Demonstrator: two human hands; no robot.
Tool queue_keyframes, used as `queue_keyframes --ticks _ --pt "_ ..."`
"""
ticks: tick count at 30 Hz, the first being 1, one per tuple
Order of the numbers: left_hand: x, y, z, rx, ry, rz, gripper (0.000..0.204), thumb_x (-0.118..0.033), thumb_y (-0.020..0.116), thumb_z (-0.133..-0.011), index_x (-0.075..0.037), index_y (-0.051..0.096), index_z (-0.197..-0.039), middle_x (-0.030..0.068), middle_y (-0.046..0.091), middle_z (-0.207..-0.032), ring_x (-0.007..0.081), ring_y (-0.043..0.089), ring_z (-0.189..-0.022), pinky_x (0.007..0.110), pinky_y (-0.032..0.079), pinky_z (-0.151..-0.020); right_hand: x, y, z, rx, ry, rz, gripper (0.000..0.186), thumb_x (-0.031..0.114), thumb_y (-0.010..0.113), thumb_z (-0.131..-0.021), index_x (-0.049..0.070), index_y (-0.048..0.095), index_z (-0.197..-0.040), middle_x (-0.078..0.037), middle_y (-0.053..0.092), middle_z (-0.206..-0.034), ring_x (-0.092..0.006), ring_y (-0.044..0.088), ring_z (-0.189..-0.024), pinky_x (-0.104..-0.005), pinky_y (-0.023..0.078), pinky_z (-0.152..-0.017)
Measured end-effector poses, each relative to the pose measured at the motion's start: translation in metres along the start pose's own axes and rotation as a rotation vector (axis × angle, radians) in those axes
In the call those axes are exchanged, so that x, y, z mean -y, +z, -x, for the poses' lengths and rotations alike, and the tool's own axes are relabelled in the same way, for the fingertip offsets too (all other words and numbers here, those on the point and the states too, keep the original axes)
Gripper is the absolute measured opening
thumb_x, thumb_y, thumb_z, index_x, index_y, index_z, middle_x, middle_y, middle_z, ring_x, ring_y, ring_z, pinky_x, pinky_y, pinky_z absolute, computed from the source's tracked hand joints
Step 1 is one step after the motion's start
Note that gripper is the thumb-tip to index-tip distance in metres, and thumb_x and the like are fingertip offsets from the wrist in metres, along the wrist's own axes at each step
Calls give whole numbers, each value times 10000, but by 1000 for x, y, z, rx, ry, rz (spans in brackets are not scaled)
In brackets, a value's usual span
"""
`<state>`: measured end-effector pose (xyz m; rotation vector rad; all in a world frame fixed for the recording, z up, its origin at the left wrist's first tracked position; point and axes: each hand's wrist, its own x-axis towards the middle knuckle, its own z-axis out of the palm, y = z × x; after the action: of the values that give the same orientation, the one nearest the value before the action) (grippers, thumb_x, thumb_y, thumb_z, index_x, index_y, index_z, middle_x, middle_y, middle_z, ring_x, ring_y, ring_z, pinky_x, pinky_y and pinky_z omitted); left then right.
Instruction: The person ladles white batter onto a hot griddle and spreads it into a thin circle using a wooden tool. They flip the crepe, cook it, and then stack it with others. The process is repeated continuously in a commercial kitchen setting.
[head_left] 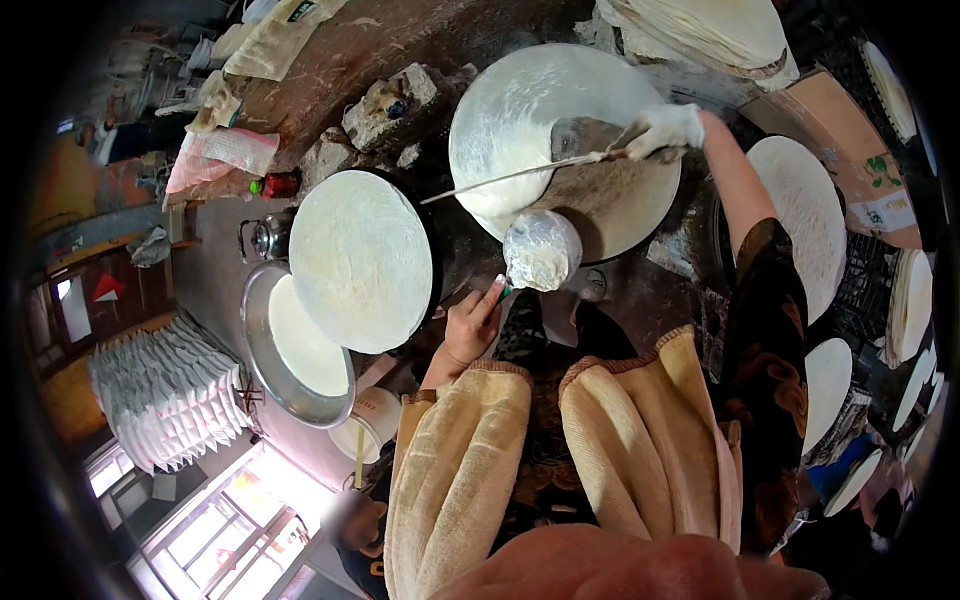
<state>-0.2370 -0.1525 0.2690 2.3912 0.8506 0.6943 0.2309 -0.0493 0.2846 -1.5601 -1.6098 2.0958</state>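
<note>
My right hand [665, 130], in a white glove, grips a long thin flat stick [510, 172] that reaches across a large round griddle [640, 215]. Pale batter [515, 195] covers the griddle's left and upper parts; bare brown surface shows at the lower right. My left hand [472, 325] is closed on the green handle of a round metal ladle [542, 250], coated with white batter and held at the griddle's front edge. A second round griddle [360, 260] to the left carries a pale, thin sheet. Beside it a steel basin [255, 345] holds white batter.
Rubble blocks [395, 110] and a kettle [268, 238] lie beyond the left griddle. A bucket [365, 430] stands near my left side. More round pale sheets [785, 220] and a cardboard piece [860, 160] are at right. A person [360, 550] is at lower left, near a bright window.
</note>
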Motion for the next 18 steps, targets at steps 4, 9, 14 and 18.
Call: queue_keyframes --ticks 4,9,14,18 --pt "-2 -16 -27 -268 48 -2 541 54 658 -738 -6 533 -1260 132 589 -733 241 581 -603 314 486 -569 29 -14 2 -449 5 125 402 297 667 -780 50 660 -1097 -14 598 -696 -105 483 -483 -276 381 -414" --pt "-17 -53 -57 -686 -712 771 437 29 600 -832 -36 498 -1252 27 540 -673 68 449 -480 202 342 -413 32 -8 -4 -135 18 345 454 368 647 -785 54 661 -1113 -20 587 -685 -114 471 -476 -271 375 -426" --pt "-3 -101 -61 -845 -636 1392 78 -34 523 -920 -36 478 -983 23 477 -743 43 353 -474 175 296 -376 1 -20 43 -198 -88 303 375 342 672 -769 21 678 -963 -1 557 -608 -102 469 -481 -275 353 -419" --pt "17 -101 -59 -902 -620 1693 106 -98 496 -958 -14 457 -906 28 464 -741 51 355 -482 185 321 -380 -35 -23 21 -400 130 82 334 320 714 -728 25 647 -870 2 523 -582 -108 430 -426 -279 313 -376"
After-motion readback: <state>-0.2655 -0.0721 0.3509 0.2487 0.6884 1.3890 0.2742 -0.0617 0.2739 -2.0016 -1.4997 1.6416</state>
